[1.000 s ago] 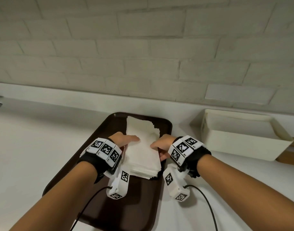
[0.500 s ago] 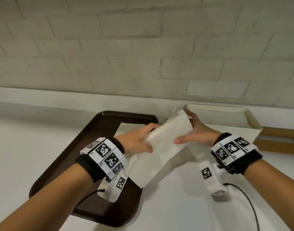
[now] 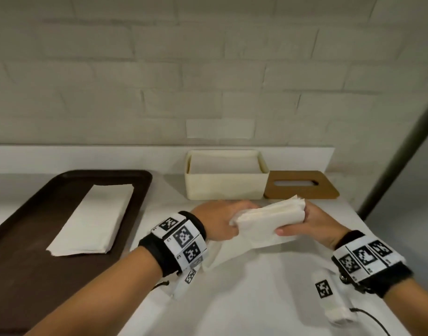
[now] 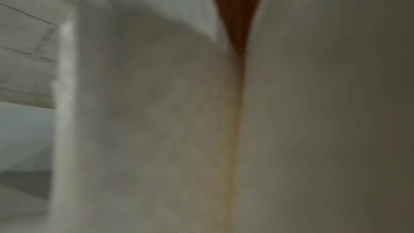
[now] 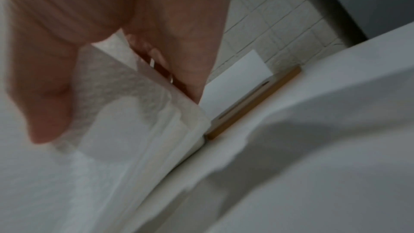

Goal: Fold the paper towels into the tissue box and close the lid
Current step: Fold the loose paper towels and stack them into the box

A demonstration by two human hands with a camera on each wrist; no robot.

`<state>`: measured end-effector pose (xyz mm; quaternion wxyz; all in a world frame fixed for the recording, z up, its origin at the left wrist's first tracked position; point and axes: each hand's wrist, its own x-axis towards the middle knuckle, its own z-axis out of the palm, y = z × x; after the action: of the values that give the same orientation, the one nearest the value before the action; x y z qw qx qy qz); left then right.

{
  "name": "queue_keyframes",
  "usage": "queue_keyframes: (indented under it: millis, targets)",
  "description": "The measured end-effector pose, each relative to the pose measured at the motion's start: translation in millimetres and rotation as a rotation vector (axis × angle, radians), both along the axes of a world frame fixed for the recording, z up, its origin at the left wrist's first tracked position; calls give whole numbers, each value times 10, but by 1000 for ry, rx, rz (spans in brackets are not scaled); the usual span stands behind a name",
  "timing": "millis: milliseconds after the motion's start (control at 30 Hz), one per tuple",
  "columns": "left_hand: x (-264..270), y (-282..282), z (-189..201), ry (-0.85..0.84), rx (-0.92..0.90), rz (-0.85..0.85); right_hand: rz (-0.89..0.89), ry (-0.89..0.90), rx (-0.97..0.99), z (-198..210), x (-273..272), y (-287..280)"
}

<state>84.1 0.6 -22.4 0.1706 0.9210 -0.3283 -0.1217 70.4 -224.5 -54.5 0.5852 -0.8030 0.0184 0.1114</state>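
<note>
Both hands hold a stack of white paper towels [image 3: 268, 223] above the counter, just in front of the cream tissue box [image 3: 226, 189], which stands open with towels inside. My left hand [image 3: 222, 223] grips the stack's left end, and my right hand [image 3: 302, 225] pinches its right end between thumb and fingers [image 5: 186, 70]. The stack bends downward at its near left part. The wooden lid [image 3: 301, 185] with a slot lies flat to the right of the box. More paper towels [image 3: 94, 218] remain on the brown tray [image 3: 21, 267]. The left wrist view shows only blurred white paper [image 4: 156, 112].
A white brick wall and a low white ledge [image 3: 86, 157] run behind the counter. A dark vertical post [image 3: 399, 151] stands at the right, near the counter's right edge. White cabled devices hang under both wrists.
Both hands lifted a stack of towels off the tray and carried it right, to just in front of the box. The view panned right, and the wooden lid came into sight.
</note>
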Motion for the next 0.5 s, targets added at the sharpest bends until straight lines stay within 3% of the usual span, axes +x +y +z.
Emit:
queue_keyframes:
  millis: [133,267,500]
  targets:
    - [-4,-192,-182,-44,51,86,-31,33,-5,-197,-84,-205]
    - [-37,-3,-222,-31,74,237,-42,59,52,-309,-62,-323]
    - [-147,352,-478,392,-475,561,46,127,125,-402,77,-337]
